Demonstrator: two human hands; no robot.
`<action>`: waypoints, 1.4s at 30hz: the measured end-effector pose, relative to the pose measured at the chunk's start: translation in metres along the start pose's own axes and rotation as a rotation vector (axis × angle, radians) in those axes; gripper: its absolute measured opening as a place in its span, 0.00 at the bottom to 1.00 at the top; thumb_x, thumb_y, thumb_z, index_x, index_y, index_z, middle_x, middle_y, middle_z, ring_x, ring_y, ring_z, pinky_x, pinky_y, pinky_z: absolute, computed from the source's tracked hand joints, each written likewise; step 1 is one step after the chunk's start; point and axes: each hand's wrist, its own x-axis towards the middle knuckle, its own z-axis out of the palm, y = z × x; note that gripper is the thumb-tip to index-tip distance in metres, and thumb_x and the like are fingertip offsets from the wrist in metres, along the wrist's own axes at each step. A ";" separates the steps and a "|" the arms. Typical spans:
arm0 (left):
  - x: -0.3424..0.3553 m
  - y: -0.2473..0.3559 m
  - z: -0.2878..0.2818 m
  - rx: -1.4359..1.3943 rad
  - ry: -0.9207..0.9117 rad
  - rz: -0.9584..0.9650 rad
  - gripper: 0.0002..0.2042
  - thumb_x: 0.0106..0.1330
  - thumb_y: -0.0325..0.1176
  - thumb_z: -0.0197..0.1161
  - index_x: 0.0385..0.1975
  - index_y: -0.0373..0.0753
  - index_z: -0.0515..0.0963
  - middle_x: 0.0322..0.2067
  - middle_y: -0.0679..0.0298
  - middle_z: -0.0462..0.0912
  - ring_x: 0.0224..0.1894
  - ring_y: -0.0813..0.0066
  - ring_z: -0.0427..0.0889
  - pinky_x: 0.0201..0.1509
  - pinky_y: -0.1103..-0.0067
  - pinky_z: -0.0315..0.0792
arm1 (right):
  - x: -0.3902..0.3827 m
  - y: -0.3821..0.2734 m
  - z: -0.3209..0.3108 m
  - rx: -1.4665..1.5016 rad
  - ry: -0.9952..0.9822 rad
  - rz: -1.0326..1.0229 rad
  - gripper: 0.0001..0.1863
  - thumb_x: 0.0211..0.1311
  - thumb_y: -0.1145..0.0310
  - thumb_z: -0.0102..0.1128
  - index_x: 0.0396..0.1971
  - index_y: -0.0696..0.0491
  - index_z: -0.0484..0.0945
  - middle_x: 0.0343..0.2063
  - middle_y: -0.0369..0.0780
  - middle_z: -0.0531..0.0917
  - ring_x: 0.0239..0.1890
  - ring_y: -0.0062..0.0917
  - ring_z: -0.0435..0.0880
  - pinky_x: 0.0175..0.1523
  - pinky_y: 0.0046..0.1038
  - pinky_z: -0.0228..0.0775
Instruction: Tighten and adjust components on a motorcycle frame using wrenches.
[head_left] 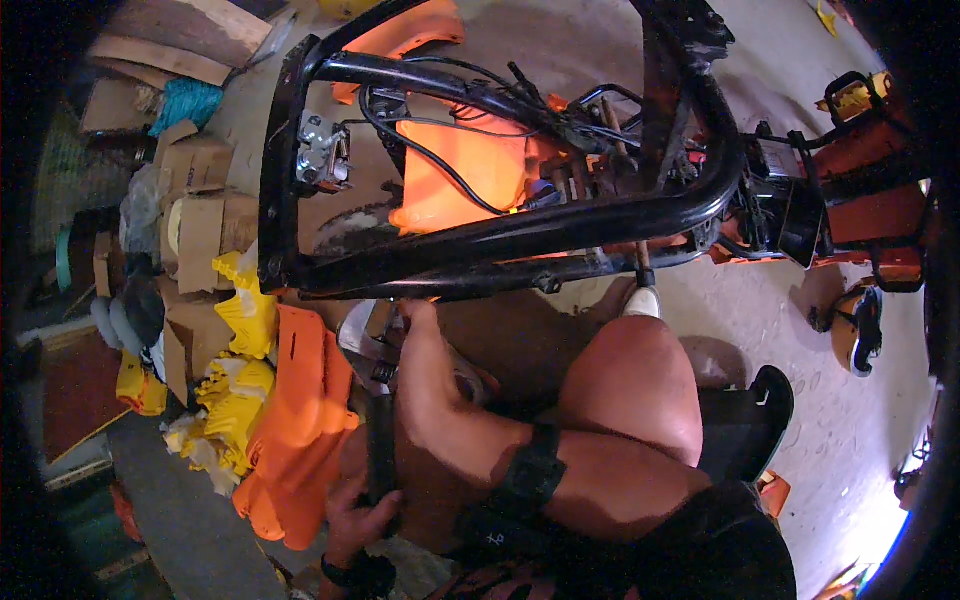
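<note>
My left hand [362,518] is closed round the black grip of an adjustable wrench [380,450]. Its broad shiny metal head points up toward the lower tube of a black tubular vehicle frame [500,240]. My right hand [414,308] reaches up to the underside of that tube, close beside the wrench head. Its fingers are mostly hidden by the tube and by shadow, so what they touch does not show. Inside the frame are an orange panel [460,170], dark cables and a small silver metal part [322,152] fixed at the left end.
Left of me lie orange plastic panels [305,420], yellow plastic parts [240,400] and cardboard boxes [195,240]. My bent knee [635,390] and white shoe [643,302] are near the frame's lower edge. A red and black machine part [870,220] stands at the right.
</note>
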 end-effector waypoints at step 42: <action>0.006 -0.003 -0.014 0.217 -0.107 0.204 0.15 0.47 0.38 0.70 0.34 0.41 0.81 0.25 0.63 0.82 0.26 0.69 0.82 0.32 0.76 0.73 | 0.008 0.028 -0.008 0.238 -0.036 -0.058 0.19 0.60 0.55 0.42 0.37 0.56 0.74 0.36 0.42 0.78 0.38 0.27 0.76 0.46 0.28 0.67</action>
